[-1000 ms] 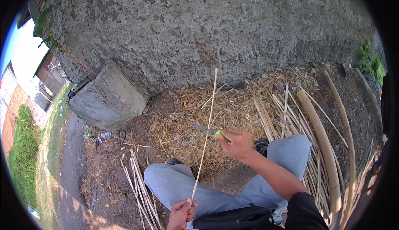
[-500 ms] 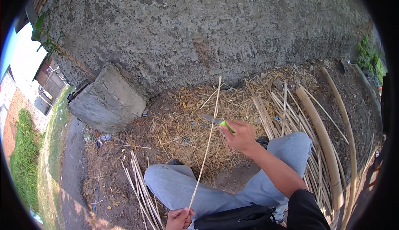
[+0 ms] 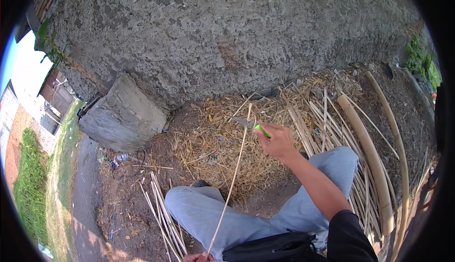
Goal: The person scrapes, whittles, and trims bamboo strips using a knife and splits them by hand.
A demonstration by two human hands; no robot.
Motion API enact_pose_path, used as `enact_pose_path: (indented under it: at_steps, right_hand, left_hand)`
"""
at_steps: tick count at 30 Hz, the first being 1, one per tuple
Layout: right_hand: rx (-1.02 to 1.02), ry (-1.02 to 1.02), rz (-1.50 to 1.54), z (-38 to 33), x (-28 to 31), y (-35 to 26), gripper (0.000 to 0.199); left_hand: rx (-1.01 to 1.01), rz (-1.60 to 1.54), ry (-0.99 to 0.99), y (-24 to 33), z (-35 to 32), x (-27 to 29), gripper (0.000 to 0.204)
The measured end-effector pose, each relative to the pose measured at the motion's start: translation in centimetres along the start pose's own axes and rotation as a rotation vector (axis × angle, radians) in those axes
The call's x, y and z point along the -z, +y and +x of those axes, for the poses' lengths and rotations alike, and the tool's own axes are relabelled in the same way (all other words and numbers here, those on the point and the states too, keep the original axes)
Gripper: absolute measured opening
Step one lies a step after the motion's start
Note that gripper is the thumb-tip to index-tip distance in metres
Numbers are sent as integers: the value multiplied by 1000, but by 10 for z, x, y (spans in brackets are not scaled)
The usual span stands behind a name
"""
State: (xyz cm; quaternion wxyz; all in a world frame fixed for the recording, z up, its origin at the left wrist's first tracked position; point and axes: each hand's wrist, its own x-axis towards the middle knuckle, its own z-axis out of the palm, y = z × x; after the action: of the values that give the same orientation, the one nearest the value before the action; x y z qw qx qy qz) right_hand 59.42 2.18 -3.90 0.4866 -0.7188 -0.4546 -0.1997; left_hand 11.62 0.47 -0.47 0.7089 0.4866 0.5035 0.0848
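Note:
A long thin bamboo strip (image 3: 232, 186) slants up from the lower edge, over my jeans, to the straw-covered ground ahead. Its near end is pinched in my left hand (image 3: 198, 257), which is partly cut off by the picture's lower edge. My right hand (image 3: 278, 143) is closed around the green handle (image 3: 262, 130) of a knife. The grey blade (image 3: 241, 121) lies across the strip, close to its far end.
Thin strips (image 3: 163, 217) lie left of my knee. At right are more strips (image 3: 327, 129), a thick bamboo piece (image 3: 367, 162) and a long curved pole (image 3: 395, 153). A rough wall (image 3: 265, 30) stands ahead, with a concrete block (image 3: 125, 112) at left. A black bag (image 3: 270, 247) rests on my lap.
My left hand has drawn the bamboo strip down toward me, almost out of the picture. The knife in my right hand now crosses the strip nearer its far tip.

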Motion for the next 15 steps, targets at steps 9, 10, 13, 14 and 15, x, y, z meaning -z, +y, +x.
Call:
enact_pose_path:
  at_steps: [9,10,13,14,15]
  right_hand:
    - [-1148,81,451,11,-10,95,46]
    - [-1136,-231,325,2,-11,99,38]
    - [-348,-794,-588,-33,-16,38,20]
    - [-353,-788,-596,-46,-17,42,20]
    - [-329,-850,-641,-57,-23,50,20]
  left_hand:
    - [-164,302,270,-11,-1,14,36]
    - [-280,508,404,-8,4,8,36]
    - [-298,480,431,12,6,-13,36]
    - [-333,509,455,18,8,-20,36]
    - [-430,511,435,3,20,-12,35]
